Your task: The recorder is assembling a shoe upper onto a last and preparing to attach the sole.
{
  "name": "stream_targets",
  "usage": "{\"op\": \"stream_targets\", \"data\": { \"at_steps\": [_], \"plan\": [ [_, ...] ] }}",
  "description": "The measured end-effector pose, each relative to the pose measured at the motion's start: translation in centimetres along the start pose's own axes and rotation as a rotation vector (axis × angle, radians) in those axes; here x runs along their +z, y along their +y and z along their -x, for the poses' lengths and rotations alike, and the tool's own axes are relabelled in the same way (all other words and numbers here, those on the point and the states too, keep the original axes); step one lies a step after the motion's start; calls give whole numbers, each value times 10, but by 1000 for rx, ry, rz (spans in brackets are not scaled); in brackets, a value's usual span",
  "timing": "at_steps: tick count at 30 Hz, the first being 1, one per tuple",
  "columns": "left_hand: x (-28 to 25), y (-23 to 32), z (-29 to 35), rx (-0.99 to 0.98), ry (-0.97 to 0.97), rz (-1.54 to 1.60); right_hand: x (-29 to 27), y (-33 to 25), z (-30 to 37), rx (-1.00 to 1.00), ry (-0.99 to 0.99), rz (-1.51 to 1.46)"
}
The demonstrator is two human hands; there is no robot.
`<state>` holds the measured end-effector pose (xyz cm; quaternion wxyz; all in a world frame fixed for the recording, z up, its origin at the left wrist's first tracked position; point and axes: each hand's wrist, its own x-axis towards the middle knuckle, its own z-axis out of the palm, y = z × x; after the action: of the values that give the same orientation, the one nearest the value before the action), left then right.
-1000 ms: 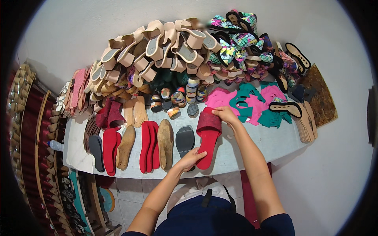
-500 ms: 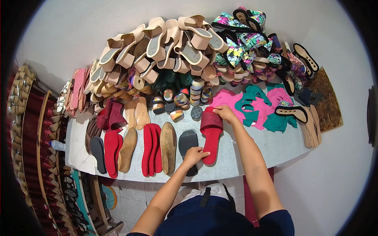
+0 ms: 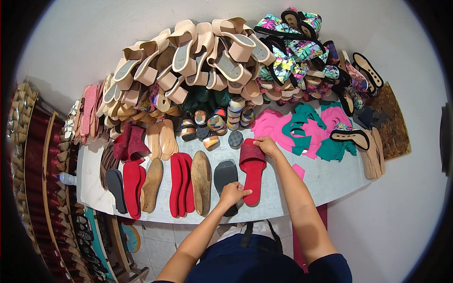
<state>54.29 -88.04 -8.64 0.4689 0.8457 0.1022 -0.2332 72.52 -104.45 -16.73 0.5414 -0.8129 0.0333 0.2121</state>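
Over the table (image 3: 335, 181), we hold a red slipper (image 3: 254, 179) by both ends. A dark sole (image 3: 225, 174), partly hidden by our left hand (image 3: 233, 193), could get nudged askew if that hand drags. It pinches the slipper's heel, our right hand (image 3: 265, 145) the toe end; uneven pulling might twist the slipper loose.
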Motion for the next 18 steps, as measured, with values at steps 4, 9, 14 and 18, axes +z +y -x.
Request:
{"op": "stream_targets", "data": {
  "at_steps": [4, 9, 14, 18],
  "plan": [
    [-3, -4, 2, -24, -5, -40, 9, -20, 17, -48, 92, 140],
    [1, -3, 5, -58, 11, -9, 17, -40, 38, -104, 220, 259],
    [9, -3, 15, 75, 120, -106, 22, -44, 49, -178, 378, 453],
    [10, -1, 14, 107, 160, -102, 18, -38, 51, -228, 425, 403]
  ]
}}
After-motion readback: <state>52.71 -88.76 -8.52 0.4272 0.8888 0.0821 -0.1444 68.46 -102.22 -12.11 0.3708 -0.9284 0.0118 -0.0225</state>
